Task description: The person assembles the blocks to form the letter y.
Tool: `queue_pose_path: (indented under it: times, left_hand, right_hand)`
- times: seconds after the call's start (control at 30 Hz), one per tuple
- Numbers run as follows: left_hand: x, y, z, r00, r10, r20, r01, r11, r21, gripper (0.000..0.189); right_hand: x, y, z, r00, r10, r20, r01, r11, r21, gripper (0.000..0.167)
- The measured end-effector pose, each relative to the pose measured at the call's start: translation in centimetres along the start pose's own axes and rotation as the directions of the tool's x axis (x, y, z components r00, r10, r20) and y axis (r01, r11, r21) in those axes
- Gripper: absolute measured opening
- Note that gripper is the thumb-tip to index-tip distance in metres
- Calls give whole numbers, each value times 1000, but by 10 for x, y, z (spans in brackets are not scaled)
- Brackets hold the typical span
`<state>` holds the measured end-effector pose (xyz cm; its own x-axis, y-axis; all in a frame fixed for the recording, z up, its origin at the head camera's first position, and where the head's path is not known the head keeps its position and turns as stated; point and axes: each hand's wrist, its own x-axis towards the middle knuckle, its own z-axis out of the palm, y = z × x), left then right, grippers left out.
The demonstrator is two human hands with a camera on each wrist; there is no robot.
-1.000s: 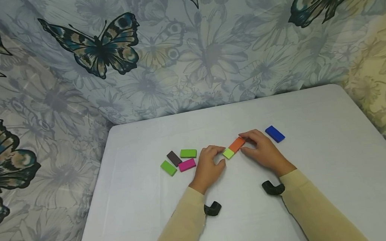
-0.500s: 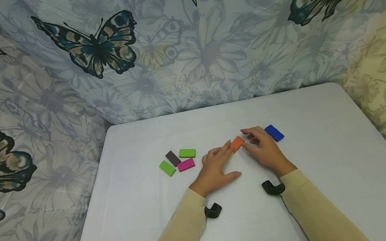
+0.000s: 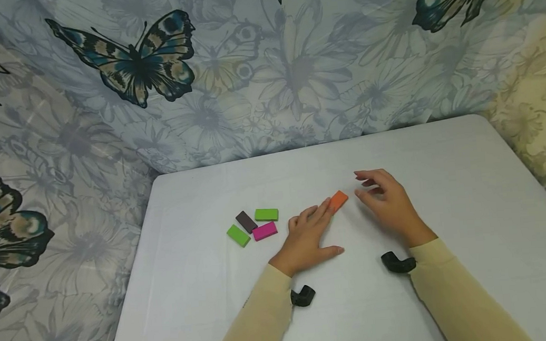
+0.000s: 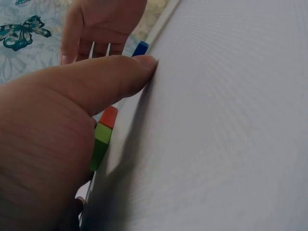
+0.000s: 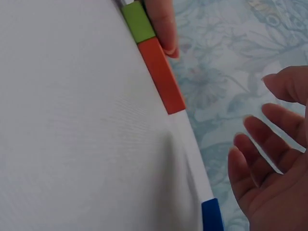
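Note:
My left hand (image 3: 308, 236) lies with its fingers stretched over the green block (image 5: 139, 22), fingertips on the near end of the orange block (image 3: 339, 201). These two blocks lie end to end in the right wrist view. The left thumb (image 4: 120, 79) sticks out to the side, away from the blocks. To the right, my right hand (image 3: 391, 202) hovers with loosely bent fingers and nothing between them. A blue block (image 5: 212, 214) lies near it; the right hand hides this block in the head view.
Left of the hands lie two more green blocks (image 3: 266, 215) (image 3: 238, 236), a dark brown block (image 3: 246, 222) and a magenta block (image 3: 265, 231). All are on a white table (image 3: 191, 292). Behind it hangs a butterfly-patterned cloth (image 3: 267, 86).
The left hand has flattened from beside the green block to over it. My right hand has let go of the orange block and moved right, now covering the blue block in the head view.

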<state>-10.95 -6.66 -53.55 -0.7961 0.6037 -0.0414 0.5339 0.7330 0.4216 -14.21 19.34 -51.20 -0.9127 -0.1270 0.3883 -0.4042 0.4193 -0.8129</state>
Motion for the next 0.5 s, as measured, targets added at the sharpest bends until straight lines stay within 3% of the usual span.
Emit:
queue_pose_path:
  times: [0.5]
  left_hand:
    - [0,-1,2,1000,1,19,-2,999,43,102]
  right_hand:
    - [4,2,-29,999,24,-30,-23,1000,14,50]
